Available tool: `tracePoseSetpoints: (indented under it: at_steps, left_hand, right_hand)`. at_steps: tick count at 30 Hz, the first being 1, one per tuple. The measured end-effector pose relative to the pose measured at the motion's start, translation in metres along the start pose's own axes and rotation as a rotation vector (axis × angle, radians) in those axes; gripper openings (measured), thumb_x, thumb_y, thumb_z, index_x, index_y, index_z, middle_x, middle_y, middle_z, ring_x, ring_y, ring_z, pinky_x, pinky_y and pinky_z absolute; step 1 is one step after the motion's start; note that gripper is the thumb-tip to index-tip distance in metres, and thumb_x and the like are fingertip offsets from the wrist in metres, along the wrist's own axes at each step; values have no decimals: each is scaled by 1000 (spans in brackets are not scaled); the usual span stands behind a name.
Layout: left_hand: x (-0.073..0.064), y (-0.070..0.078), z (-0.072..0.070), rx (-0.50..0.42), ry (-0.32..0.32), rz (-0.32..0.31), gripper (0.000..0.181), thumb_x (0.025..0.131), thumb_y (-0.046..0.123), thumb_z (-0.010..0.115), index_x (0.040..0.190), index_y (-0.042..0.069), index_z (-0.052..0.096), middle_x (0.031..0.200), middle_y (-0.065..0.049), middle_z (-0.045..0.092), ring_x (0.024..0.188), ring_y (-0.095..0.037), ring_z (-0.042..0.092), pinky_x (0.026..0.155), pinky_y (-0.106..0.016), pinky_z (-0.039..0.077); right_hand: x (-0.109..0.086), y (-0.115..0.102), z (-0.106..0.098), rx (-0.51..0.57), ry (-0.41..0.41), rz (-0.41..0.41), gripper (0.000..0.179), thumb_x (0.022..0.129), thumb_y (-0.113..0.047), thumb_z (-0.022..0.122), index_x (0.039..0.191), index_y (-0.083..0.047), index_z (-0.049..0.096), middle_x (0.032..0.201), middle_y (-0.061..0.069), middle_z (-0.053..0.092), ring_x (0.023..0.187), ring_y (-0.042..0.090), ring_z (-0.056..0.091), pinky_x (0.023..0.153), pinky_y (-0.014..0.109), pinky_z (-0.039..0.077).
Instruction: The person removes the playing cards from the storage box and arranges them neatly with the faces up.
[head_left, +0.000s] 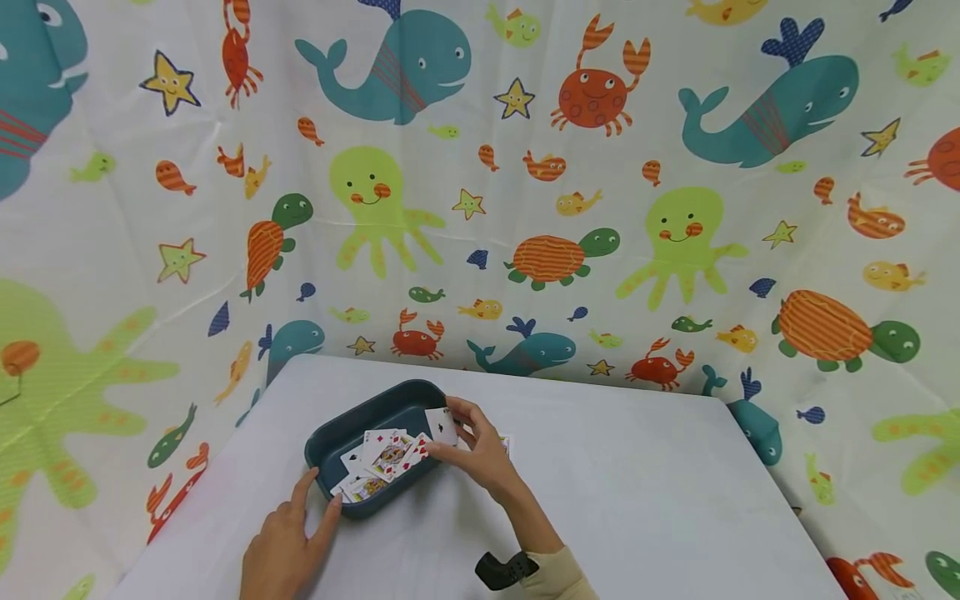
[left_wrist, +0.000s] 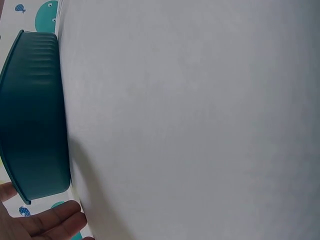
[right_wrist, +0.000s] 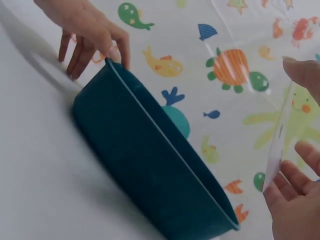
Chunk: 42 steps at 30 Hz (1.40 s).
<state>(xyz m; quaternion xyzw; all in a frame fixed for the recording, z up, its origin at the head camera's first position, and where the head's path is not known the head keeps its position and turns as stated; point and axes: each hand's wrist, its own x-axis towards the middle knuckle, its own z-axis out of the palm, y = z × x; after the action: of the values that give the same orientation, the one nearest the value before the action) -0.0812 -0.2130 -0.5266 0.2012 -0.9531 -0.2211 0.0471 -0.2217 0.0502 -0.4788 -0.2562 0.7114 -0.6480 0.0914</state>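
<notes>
**Playing card pinched in the right hand**

The card stood between the right thumb and fingers, its black pip facing up in the head view, at the right end of the teal tray. The left hand reached in, its fingers loosely extended, index and thumb touching the rim at the near left corner. More playing cards overlapped inside the tray, which rested on the white counter; only the head view showed them. The right wrist view caught the pinched card nearly edge-on.
</notes>
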Motion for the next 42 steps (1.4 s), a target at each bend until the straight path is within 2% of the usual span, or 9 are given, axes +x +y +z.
tracePoseSetpoints:
  at_steps: [6, 13, 29, 38, 42]
  left_hand:
    - [0, 0, 0, -2, -3, 2, 79, 98, 63, 53, 152, 9, 36, 103, -23, 67, 82, -35, 64, 71, -58, 55]
    - [0, 1, 0, 9, -3, 6, 77, 98, 61, 54, 152, 9, 36, 104, -25, 66, 82, -36, 64, 72, -58, 55]
    - [0, -1, 2, 3, 1, 9, 79, 98, 63, 51, 153, 9, 35, 110, -30, 66, 89, -42, 65, 76, -61, 55]
    - [0, -1, 1, 7, -7, 4, 80, 98, 64, 51, 153, 8, 35, 108, -30, 65, 87, -41, 64, 75, -61, 55]
    - [0, -2, 1, -1, 6, 13, 78, 98, 63, 52, 153, 9, 35, 108, -30, 65, 89, -43, 65, 74, -61, 54]
  right_hand:
    - [-13, 10, -16, 4, 45, 30, 77, 87, -26, 83, 151, -9, 43, 156, 14, 44, 144, 29, 43, 117, 43, 35]
    - [-27, 19, -35, 14, 71, 50, 75, 88, -20, 82, 151, -9, 43, 154, 10, 45, 143, 30, 44, 116, 41, 35]
    - [-55, 34, -76, -76, 150, 103, 75, 87, -19, 83, 150, -6, 45, 154, 11, 47, 143, 33, 44, 115, 44, 35]
    - [-72, 44, -96, -98, 192, 171, 75, 86, -17, 84, 150, -8, 45, 156, 17, 44, 144, 33, 43, 114, 41, 37]
    - [-78, 47, -105, -143, 209, 189, 74, 86, -15, 83, 149, -7, 46, 156, 17, 44, 144, 32, 42, 115, 42, 36]
